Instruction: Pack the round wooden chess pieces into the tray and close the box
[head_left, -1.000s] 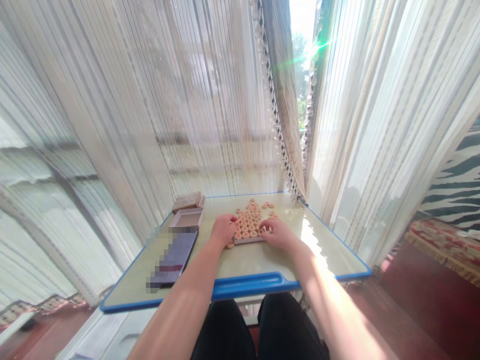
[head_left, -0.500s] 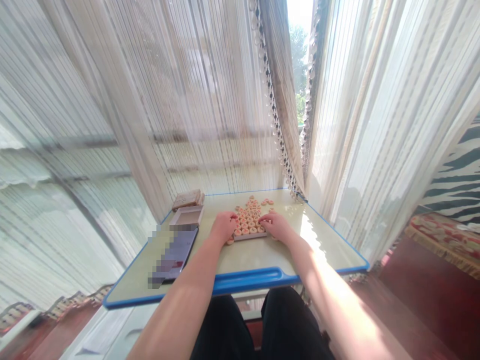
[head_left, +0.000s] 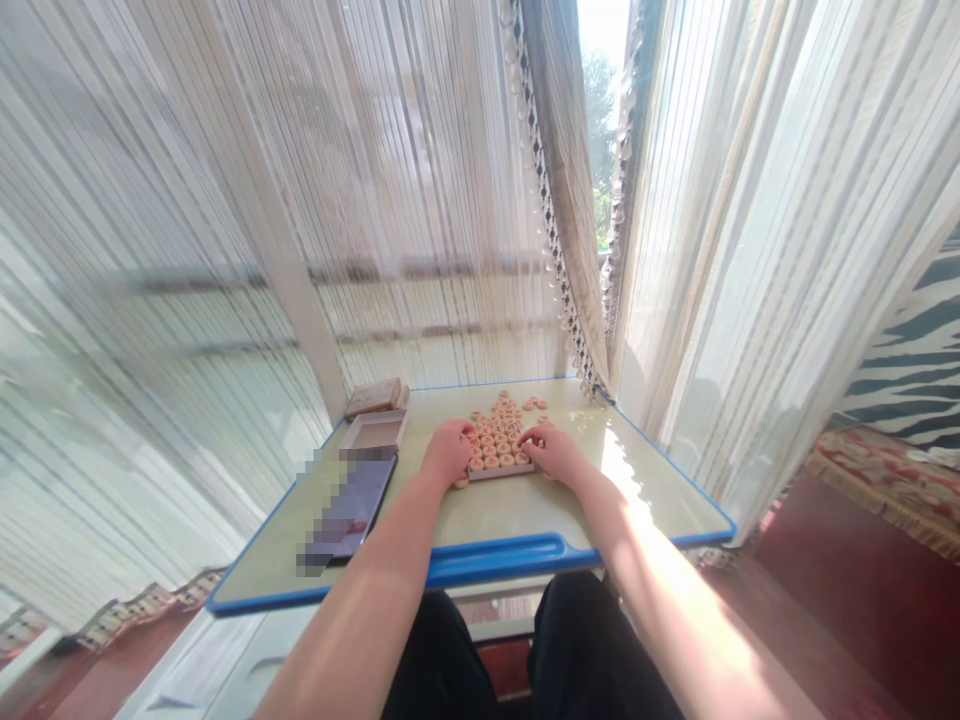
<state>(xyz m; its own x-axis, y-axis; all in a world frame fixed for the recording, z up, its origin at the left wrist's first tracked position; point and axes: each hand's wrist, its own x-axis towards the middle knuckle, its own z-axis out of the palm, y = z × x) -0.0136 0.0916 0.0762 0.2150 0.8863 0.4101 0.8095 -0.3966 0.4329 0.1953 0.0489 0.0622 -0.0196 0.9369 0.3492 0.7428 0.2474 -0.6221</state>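
Observation:
Rows of round wooden xiangqi pieces [head_left: 492,462] with red and dark characters fill a shallow cardboard box [head_left: 501,473] on the table. My left hand [head_left: 448,450] is at the box's left edge, its fingers curled over the outermost pieces. What those fingers hold, if anything, is hidden. Across from it, my right hand [head_left: 551,450] has thumb and fingertips closed on a xiangqi piece at the right edge. More loose pieces [head_left: 504,406] lie behind the box. Single pieces also show beside each hand, partly covered.
The table [head_left: 480,520] has a blue rim. On its left lie a tablet-like dark device [head_left: 360,505], partly pixelated, an open shallow box lid [head_left: 375,432] and a worn box [head_left: 373,397]. String curtains [head_left: 420,200] hang behind. A red-covered piece of furniture [head_left: 862,540] stands at right.
Both hands stay at the sides of the box, with only slight finger shifts. The pieces look nearly the same, and the camera view has moved a little.

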